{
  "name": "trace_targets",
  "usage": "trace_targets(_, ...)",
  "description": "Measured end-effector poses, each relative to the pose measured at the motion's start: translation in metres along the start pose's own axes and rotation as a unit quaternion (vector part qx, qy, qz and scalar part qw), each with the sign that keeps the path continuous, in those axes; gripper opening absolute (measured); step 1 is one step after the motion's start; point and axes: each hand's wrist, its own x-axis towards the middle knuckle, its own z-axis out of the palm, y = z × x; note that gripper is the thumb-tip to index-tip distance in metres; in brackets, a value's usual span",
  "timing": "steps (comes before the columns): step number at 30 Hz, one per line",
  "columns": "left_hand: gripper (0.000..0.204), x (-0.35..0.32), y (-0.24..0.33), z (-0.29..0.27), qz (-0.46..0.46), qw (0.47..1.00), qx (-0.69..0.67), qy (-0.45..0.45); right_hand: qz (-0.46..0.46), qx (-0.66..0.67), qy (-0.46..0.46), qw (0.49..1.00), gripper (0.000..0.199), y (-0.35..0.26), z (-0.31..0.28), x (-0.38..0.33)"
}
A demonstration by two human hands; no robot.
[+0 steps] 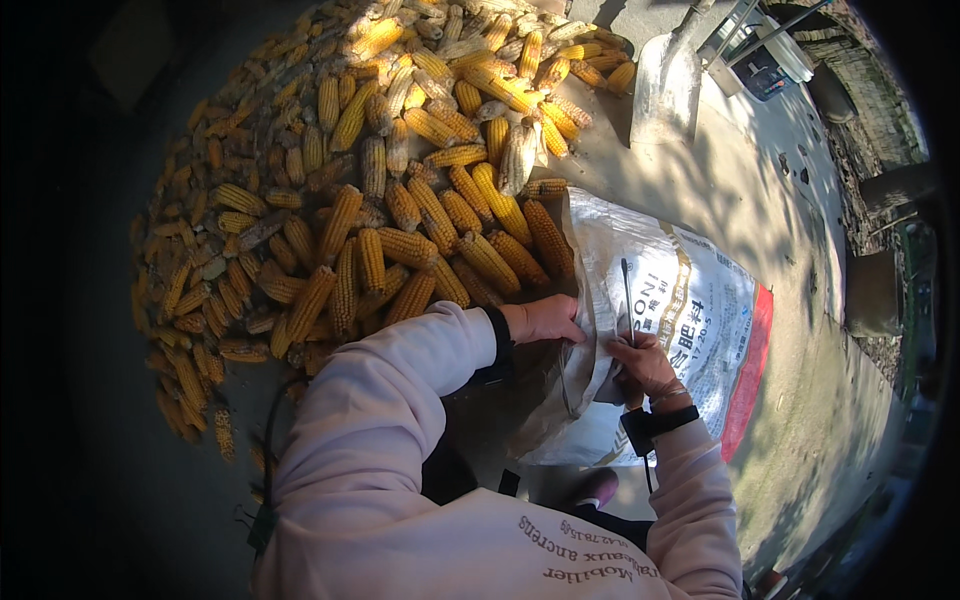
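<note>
A white woven sack (700, 300) with a red band at one end lies on the ground in front of me, its mouth toward the corn heap. My left hand (545, 319) is closed at the sack's mouth, thumb against the rim and the other fingers mostly hidden. Fingers bent, my right hand (648, 366) pinches a thin dark rod (628, 290) that points away from me over the sack; its kind I cannot make out. That hand also rests against the folded sack edge. Yellow corn cobs (545, 240) lie right beside the sack's mouth.
A large heap of corn cobs (370, 260) spreads across the left and far side. At the far right stand a shovel (665, 90) and a pale bin (780, 50) with long handles by it. A shoe (597, 487) shows below the sack.
</note>
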Motion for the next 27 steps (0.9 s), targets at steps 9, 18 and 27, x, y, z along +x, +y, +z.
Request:
trace_targets(9, 0.021, 0.023, -0.014, -0.065, -0.057, 0.897, 0.364, 0.244, -0.068, 0.049, 0.184, 0.979, 0.01, -0.019, -0.084, -0.036)
trace_targets(18, 0.028, 0.082, -0.039, -0.089, 0.092, 0.597, 0.777, 0.177, -0.018, 0.011, 0.24, 0.971, 0.009, -0.016, -0.084, -0.031)
trace_targets(27, 0.038, 0.08, -0.004, -0.1, 0.134, 0.512, 0.805, 0.269, -0.035, 0.025, 0.253, 0.966, 0.008, -0.007, -0.082, -0.005)
